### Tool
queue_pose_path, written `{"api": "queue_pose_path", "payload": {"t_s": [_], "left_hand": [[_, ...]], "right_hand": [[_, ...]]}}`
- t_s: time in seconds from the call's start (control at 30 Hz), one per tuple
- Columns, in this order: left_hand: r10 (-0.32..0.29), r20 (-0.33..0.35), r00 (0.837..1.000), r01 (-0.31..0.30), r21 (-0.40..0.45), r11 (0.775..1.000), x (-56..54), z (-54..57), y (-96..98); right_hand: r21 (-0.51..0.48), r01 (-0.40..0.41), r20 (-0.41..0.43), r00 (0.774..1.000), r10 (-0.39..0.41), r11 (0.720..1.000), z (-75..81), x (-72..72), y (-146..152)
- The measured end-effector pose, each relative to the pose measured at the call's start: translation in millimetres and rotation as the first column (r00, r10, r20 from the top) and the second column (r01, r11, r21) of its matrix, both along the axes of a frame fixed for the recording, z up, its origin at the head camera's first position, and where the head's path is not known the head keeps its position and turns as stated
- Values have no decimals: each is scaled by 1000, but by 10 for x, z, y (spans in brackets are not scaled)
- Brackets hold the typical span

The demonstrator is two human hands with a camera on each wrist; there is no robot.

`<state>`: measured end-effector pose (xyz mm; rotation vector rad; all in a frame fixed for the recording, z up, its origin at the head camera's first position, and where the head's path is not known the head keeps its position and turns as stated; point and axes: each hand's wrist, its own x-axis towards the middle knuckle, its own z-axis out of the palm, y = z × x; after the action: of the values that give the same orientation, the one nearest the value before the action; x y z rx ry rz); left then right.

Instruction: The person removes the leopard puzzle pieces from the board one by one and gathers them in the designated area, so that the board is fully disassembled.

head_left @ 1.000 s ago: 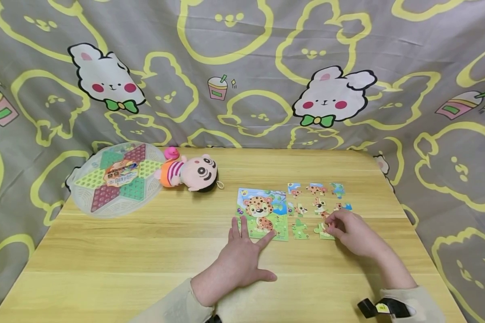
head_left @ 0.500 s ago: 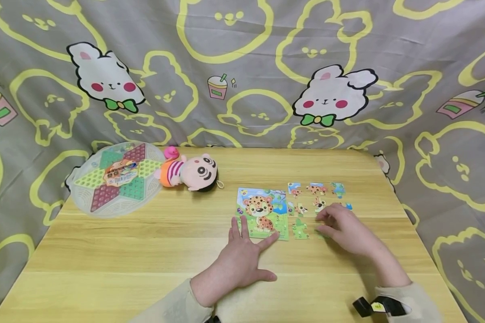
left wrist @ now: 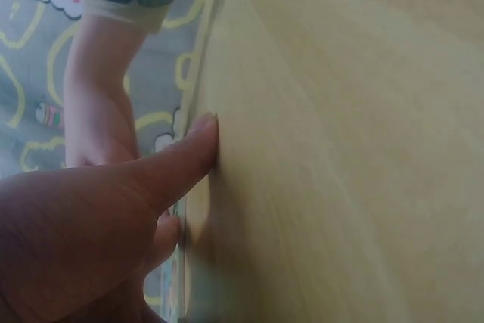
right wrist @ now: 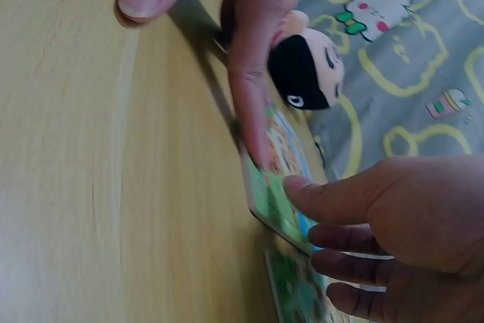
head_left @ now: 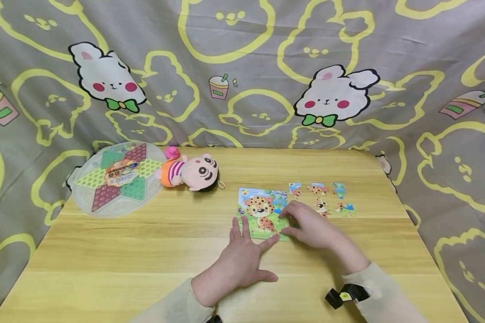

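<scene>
The square puzzle board shows a spotted leopard cub and lies flat on the table. My left hand is spread out, its fingers over the board's lower edge and its thumb on the table. Over the board's right edge arches my right hand, thumb and forefinger apart at the picture. In the right wrist view its thumb reaches the board, and a green jigsaw piece lies below its fingers. To the right lie several loose pieces, among them a leopard-face piece and a blue-cornered piece.
A soft doll lies on its side left of the board, with a pink rubber duck behind it. At the far left is a round Chinese checkers board. A patterned curtain hangs behind the table.
My right hand has moved left from the lower right jigsaw pieces to the board's right edge, now covering the pieces nearest it. The blue-cornered piece has come into view. My left hand stays put.
</scene>
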<state>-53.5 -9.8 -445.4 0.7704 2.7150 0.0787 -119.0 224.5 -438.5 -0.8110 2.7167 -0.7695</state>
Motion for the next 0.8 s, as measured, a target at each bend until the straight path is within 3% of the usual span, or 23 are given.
{"api": "queue_pose_path", "payload": {"t_s": [0.2,0.8], "left_hand": [[-9,-13,1000,9,-1,1000,4,-4,1],[10,-1,1000,-10,-11,1000,-6,-1,-4]], "right_hand": [[30,14,46,999,-15,999,-2,-26,-103],[-57,76,158,985,-66,995,-12,-48,-133]]}}
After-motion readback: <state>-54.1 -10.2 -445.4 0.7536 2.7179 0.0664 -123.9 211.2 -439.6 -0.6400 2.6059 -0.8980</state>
